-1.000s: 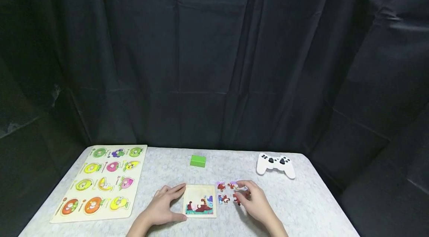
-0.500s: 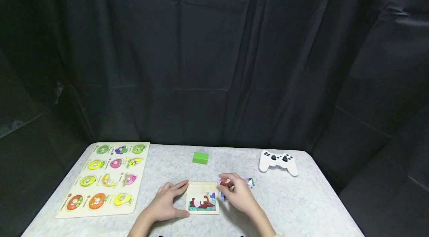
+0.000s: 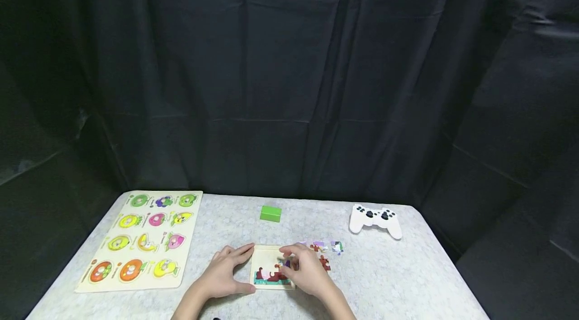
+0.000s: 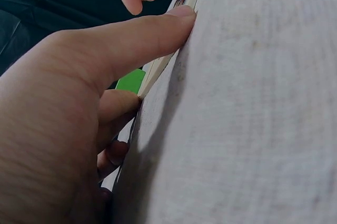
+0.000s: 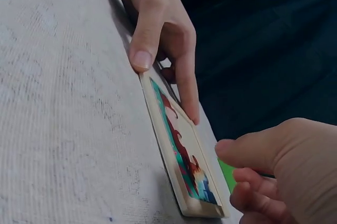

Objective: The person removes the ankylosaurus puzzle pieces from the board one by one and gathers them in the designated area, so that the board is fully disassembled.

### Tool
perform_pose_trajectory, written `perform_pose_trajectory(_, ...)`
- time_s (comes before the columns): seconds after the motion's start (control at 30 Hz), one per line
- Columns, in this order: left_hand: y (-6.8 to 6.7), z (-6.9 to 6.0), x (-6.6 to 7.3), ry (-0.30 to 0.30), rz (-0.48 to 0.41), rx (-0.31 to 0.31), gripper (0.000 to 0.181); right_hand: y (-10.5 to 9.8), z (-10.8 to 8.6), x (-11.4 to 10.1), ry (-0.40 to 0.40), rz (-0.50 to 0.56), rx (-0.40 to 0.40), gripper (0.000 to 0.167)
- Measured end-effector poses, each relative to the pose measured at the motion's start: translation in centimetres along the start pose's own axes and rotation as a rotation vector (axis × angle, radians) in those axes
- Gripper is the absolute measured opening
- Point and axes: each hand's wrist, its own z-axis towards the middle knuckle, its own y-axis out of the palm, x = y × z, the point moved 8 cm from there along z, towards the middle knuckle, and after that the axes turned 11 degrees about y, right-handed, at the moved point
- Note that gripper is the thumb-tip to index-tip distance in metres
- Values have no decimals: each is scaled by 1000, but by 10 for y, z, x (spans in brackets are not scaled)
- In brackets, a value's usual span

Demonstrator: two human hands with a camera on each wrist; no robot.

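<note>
Since half a second ago, the right hand [image 3: 305, 270] has moved toward nine o'clock, from over the loose jigsaw pieces to the right side of the wooden jigsaw tray [image 3: 264, 259]; the left hand [image 3: 226, 272] has stayed put. The tray lies flat on the bench [image 3: 407, 280], between the hands. Along its six o'clock side sit fitted pieces [image 3: 271, 277] showing a brown animal on green ground; bare wood shows toward twelve.

The left hand is spread at the tray's nine o'clock side, thumb touching the near corner, index finger the far one. The right hand hangs over the three o'clock side, thumb and fingers bent; its fingertips are partly hidden, so whether they hold a piece I cannot tell.

Just beyond the right hand, a red-brown loose piece [image 3: 324, 262] lies at three o'clock from the tray, with a purple-and-red piece [image 3: 318, 246] and a white-and-green piece [image 3: 336, 246] toward two. A fruit puzzle board [image 3: 154, 254] lies at ten o'clock, a white game controller [image 3: 375, 220] at two, and a green block [image 3: 270, 213] at twelve. Behind the bench hangs a black curtain [image 3: 280, 84].
</note>
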Motion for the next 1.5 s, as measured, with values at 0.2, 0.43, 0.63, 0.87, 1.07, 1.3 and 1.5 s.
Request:
perform_pose_trajectory(0.2, 1, 2, -2, -5, 17, 1, 100, -1, -1, 0, 3, -91, 32, 34)
perform_pose_trajectory(0.43, 1, 0, -2, -18, -8, 3, 100, 3, -1, 3, 0, -130, 17, 26)
perform_pose_trajectory(0.63, 0, -1, 1, -21, -10, 6, 100, 8, 1, 7, 18, -86, -59, 23)
perform_pose_trajectory(0.87, -1, -1, 1, -17, -19, 2, 100, 8, 2, 8, 43, -60, -69, 23)
perform_pose_trajectory(1.07, -1, -1, 2, -6, -24, 7, 99, 7, 0, 9, 63, -43, -54, 24)
perform_pose_trajectory(1.3, -2, -1, 2, 4, -19, 9, 98, 5, -2, 8, 45, -62, -28, 25)
perform_pose_trajectory(1.5, -1, -1, 1, -5, -21, 0, 98, 3, -2, 9, 22, -86, 7, 25)
